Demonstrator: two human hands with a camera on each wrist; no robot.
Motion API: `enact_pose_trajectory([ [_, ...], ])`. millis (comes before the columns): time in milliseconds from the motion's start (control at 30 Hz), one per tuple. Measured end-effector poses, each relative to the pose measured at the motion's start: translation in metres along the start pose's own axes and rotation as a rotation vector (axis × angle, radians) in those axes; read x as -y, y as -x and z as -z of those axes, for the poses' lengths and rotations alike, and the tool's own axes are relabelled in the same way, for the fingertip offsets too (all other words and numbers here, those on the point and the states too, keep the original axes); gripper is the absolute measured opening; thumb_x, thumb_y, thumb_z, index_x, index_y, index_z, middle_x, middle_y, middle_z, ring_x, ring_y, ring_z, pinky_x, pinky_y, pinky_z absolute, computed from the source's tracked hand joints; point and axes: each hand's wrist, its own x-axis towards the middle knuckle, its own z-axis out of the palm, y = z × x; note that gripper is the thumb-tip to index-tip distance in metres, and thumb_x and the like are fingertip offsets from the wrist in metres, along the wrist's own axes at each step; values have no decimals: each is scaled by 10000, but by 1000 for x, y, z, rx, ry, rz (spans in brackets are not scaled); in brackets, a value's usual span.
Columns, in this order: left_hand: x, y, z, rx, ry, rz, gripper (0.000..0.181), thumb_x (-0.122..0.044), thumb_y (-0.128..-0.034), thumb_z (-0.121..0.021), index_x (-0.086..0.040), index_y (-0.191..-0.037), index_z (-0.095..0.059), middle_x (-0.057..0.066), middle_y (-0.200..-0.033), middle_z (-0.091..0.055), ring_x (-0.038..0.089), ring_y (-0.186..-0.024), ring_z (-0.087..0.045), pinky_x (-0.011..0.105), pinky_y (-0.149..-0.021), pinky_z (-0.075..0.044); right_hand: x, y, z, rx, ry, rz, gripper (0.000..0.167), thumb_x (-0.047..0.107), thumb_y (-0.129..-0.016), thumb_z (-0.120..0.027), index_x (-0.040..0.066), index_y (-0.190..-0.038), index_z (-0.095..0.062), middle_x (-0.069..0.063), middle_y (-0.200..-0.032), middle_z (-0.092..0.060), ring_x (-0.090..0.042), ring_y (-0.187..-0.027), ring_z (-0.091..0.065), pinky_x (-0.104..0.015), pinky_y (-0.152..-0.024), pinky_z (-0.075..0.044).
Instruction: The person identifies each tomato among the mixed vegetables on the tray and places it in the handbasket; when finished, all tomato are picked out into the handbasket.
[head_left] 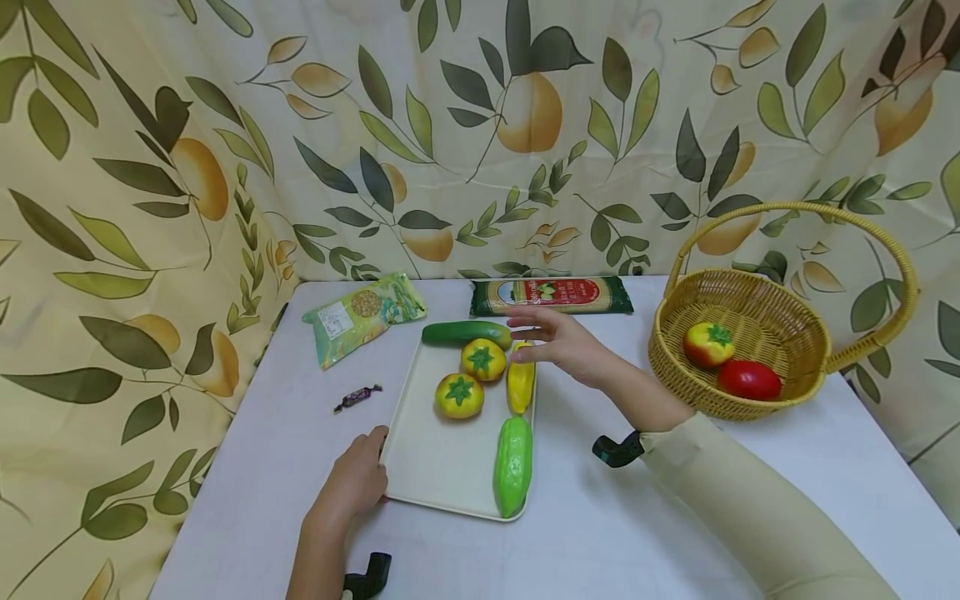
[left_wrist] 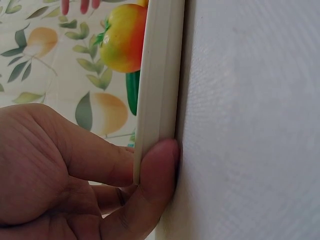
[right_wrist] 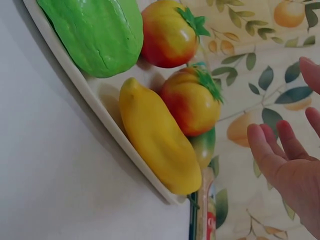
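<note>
A cream tray (head_left: 427,462) lies on the table, its left edge pinched between the thumb and fingers of my left hand (head_left: 358,471). In the left wrist view, the left thumb (left_wrist: 161,165) presses the tray's outer wall. My right hand (head_left: 562,346) hovers over the tray's far right corner, fingers apart and holding nothing. Beneath it lies a yellow elongated fruit (head_left: 521,387), untouched in the right wrist view. Also on the tray are a light green elongated vegetable (head_left: 513,467), two yellow-red tomatoes (head_left: 459,396) with green tops, and a dark green cucumber (head_left: 461,334).
At the right stands a wicker basket (head_left: 663,367) with a tall handle, holding a yellow-red tomato (head_left: 708,344) and a red oval item (head_left: 750,381). Behind the tray lie a green packet (head_left: 363,317) and a long noodle packet (head_left: 551,295). A wrapped candy (head_left: 357,398) sits left of the tray.
</note>
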Motion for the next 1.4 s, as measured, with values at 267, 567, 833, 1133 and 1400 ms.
enact_pose_trajectory([
  [267,0,0,0,1,6,7,529,62,-917,-530,20,-1441,-471,239,-1206,-582,302,-936,-578,535,-868,-480,-4,-3,-11,40,13,2,646,28,-895,-725,104,-1483,-469,-154,-1482,-472,-395,-1371,-430,-478,-1059,-418],
  [567,0,-1,-2,-4,10,15,527,61,-918,-528,8,-1440,-479,222,-1193,-585,290,-909,-564,517,-850,-480,-9,-7,-25,77,85,12,621,42,-884,-742,93,-1456,-504,-170,-1482,-481,-380,-1354,-454,-486,-1052,-424],
  [833,0,-1,-3,0,13,29,533,50,-925,-528,-1,-1453,-470,221,-1211,-578,290,-912,-560,514,-850,-478,-8,-10,-41,110,165,33,633,45,-867,-769,60,-1446,-514,-158,-1455,-500,-364,-1324,-488,-494,-1041,-433],
  [1133,1,-1,-3,-5,10,18,534,52,-923,-533,5,-1451,-469,227,-1221,-576,291,-917,-570,521,-858,-481,-5,-10,-58,116,275,19,631,40,-843,-795,169,-1417,-568,-111,-1437,-532,-328,-1317,-493,-431,-1002,-476],
  [1400,2,-2,-4,-3,12,15,536,55,-921,-535,9,-1451,-468,228,-1211,-578,286,-899,-567,511,-847,-481,-7,-10,-75,135,516,135,607,61,-821,-824,156,-1378,-600,-66,-1422,-530,-287,-1297,-491,-406,-1018,-461],
])
